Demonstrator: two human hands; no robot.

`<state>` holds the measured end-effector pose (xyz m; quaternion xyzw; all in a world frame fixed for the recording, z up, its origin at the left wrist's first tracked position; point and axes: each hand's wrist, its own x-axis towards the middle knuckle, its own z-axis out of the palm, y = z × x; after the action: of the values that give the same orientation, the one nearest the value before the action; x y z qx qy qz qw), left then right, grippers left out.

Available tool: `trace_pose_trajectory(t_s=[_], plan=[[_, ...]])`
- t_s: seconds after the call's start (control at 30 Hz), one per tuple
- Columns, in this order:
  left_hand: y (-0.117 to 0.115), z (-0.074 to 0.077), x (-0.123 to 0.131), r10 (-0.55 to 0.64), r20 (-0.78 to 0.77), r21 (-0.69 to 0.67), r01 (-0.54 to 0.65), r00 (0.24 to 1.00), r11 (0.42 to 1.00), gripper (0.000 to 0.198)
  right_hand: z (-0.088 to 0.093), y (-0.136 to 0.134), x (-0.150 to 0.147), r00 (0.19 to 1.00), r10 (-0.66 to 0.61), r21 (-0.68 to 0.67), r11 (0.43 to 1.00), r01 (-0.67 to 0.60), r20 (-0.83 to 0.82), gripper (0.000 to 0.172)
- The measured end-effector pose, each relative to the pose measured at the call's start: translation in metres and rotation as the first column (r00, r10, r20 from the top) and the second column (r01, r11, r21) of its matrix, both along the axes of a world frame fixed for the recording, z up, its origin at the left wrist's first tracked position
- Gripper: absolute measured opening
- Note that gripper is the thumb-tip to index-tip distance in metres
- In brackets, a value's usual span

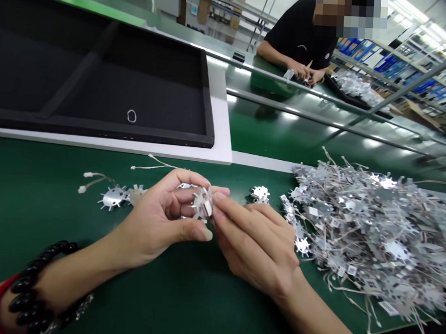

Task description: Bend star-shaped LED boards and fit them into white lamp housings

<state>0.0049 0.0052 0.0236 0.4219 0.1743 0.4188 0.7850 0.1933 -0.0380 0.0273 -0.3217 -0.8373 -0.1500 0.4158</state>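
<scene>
My left hand (160, 218) and my right hand (252, 238) meet above the green mat, both pinching one small star-shaped metal plate (201, 204) between thumbs and fingertips. The left wrist wears a black bead bracelet (40, 287) and a red band. A big heap of the same silvery plates with thin wires (372, 229) lies just right of my right hand. Left of my left hand, two loose plates with white-tipped wires (113, 196) rest on the mat.
A shallow black tray (205, 136) on a white board sits behind my hands, with a small white ring (131, 116) in it. Across the green belt a person in a black shirt (300, 36) handles parts beside another pile (354, 86).
</scene>
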Motion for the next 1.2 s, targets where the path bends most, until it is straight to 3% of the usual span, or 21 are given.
trace_pose_trajectory(t_s=[0.37, 0.7, 0.87, 1.07, 1.2], plan=[[-0.009, -0.009, 0.004, -0.088, 0.027, -0.138, 0.091, 0.996, 0.986, 0.046, 0.000, -0.003, -0.008, 0.987, -0.058, -0.015, 0.998, 0.056, -0.151, 0.011], [-0.013, -0.013, -0.001, -0.114, -0.013, 0.008, 0.114, 0.993, 0.993, 0.032, 0.006, -0.004, 0.001, 0.987, -0.016, -0.052, 0.999, 0.008, -0.158, 0.010], [-0.012, -0.012, -0.002, -0.130, -0.051, 0.052, 0.132, 0.990, 0.990, 0.038, 0.008, -0.003, 0.003, 0.982, 0.015, -0.065, 0.997, -0.028, -0.186, 0.009], [-0.016, 0.000, -0.005, -0.108, -0.190, -0.082, 0.094, 0.976, 0.992, 0.041, 0.006, -0.004, 0.001, 0.968, -0.004, -0.057, 0.998, -0.011, -0.249, 0.004], [-0.013, -0.002, -0.006, -0.146, -0.155, 0.011, 0.149, 0.977, 0.989, 0.034, 0.005, -0.004, 0.002, 0.968, 0.017, -0.050, 0.998, -0.030, -0.249, 0.002]])
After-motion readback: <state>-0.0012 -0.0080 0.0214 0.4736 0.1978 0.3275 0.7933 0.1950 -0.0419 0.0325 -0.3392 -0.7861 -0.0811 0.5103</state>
